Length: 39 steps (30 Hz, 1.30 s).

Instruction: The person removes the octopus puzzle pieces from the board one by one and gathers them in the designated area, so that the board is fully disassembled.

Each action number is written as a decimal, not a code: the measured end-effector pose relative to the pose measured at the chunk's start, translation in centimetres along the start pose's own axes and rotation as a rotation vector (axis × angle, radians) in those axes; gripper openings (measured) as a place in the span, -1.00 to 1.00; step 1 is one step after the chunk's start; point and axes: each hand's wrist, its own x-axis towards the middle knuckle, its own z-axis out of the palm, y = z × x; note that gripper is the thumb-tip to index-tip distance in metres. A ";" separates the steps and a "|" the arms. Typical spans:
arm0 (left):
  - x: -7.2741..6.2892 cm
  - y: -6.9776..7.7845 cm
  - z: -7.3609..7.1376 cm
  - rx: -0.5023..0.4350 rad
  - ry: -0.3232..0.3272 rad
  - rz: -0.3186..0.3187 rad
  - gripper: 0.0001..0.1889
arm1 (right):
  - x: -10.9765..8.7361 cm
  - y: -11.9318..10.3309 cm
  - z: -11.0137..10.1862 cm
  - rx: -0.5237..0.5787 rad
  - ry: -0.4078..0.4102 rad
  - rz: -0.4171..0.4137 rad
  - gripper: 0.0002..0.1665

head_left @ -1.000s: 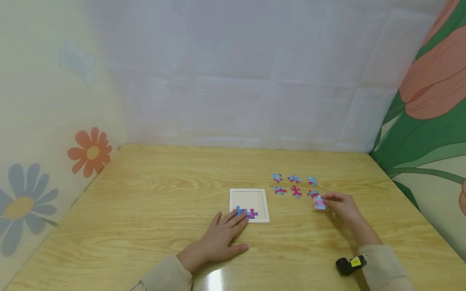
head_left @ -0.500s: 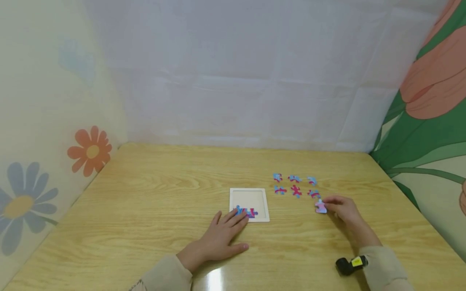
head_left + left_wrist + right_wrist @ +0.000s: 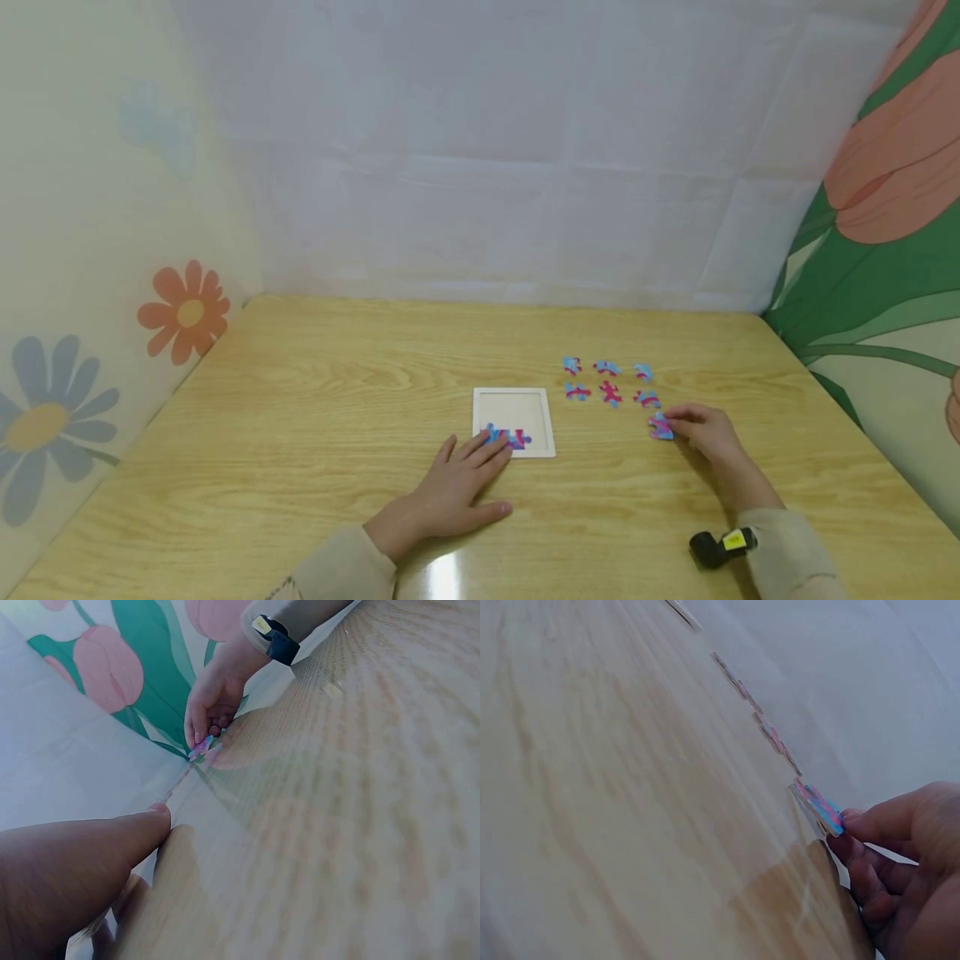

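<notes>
Between thumb and fingertips, my right hand (image 3: 705,429) pinches a blue, pink and purple jigsaw piece (image 3: 660,427) at its right edge. In the right wrist view that piece (image 3: 817,806) is tilted close to the tabletop. My left hand (image 3: 453,496) lies with fingers extended, its fingertips over the lower left part of a white square puzzle tray (image 3: 510,410). A few joined jigsaw pieces (image 3: 517,437) sit along the tray's near edge, partly hidden by those fingers. The left wrist view shows mostly the left thumb (image 3: 127,836).
Right of the tray, several loose blue and magenta jigsaw pieces (image 3: 610,393) lie in two rows on the wooden table (image 3: 360,375). A black device with a yellow label (image 3: 723,547) is at the right wrist. A white sheet (image 3: 480,208) hangs behind the table.
The right hand's jigsaw piece has shifted slightly nearer the person, away from the loose rows. Its face has turned from pale glare to clear blue and purple. The left hand stays put.
</notes>
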 end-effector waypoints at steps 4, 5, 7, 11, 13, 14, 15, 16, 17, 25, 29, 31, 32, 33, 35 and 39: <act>0.0 0.0 0.0 0.003 -0.001 -0.003 -0.28 | 0.0 0.0 0.0 0.004 0.003 0.002 -0.74; 0.0 0.0 0.0 0.003 -0.002 -0.003 -0.28 | 0.0 -0.1 0.0 0.006 0.005 0.004 -0.74; 0.0 0.0 0.0 0.003 -0.001 -0.003 -0.28 | 0.0 -0.1 0.1 0.011 0.010 -0.014 -0.74; 0.0 0.0 0.0 -0.003 0.000 -0.002 -0.29 | -0.1 0.0 0.0 -0.001 0.011 -0.046 -0.74; 0.0 0.1 0.0 -0.005 0.003 0.000 -0.29 | -0.2 0.0 0.0 -0.007 0.010 -0.046 -0.73; 0.0 0.1 0.0 -0.006 0.002 0.000 -0.29 | -0.2 0.0 0.0 -0.014 0.010 -0.044 -0.73; 0.0 0.1 0.0 -0.007 0.002 0.000 -0.29 | -0.2 -0.1 0.0 -0.019 0.012 -0.036 -0.72; 0.0 0.1 0.0 -0.007 0.001 0.001 -0.29 | -0.2 -0.1 0.0 -0.019 0.014 -0.032 -0.72; 0.0 0.1 0.0 -0.006 0.002 0.002 -0.29 | -0.2 0.0 -0.1 -0.009 0.017 -0.036 -0.72; 0.0 0.0 0.0 -0.005 0.013 0.010 -0.29 | 0.2 0.6 -0.2 0.083 -0.007 -0.088 -0.70; 0.0 0.0 0.0 -0.001 0.022 0.015 -0.29 | -0.1 -0.5 -0.3 0.076 -0.012 -0.061 -0.62; 0.0 0.0 0.1 -0.001 0.027 0.017 -0.29 | -0.2 -0.9 -0.4 0.088 -0.014 -0.057 -0.60; 0.0 0.0 0.1 -0.002 0.032 0.020 -0.29 | -0.2 -1.1 -0.4 0.096 -0.018 -0.058 -0.60; -0.1 0.0 0.1 -0.002 0.035 0.022 -0.29 | -0.2 -1.3 -0.5 0.101 -0.019 -0.064 -0.59; -0.1 0.0 0.2 -0.006 0.037 0.022 -0.29 | -0.2 -1.7 -0.5 0.116 -0.019 -0.079 -0.57; 0.0 0.0 0.1 0.002 0.025 0.011 -0.28 | -0.1 -2.7 -0.1 0.110 -0.023 -0.095 -0.56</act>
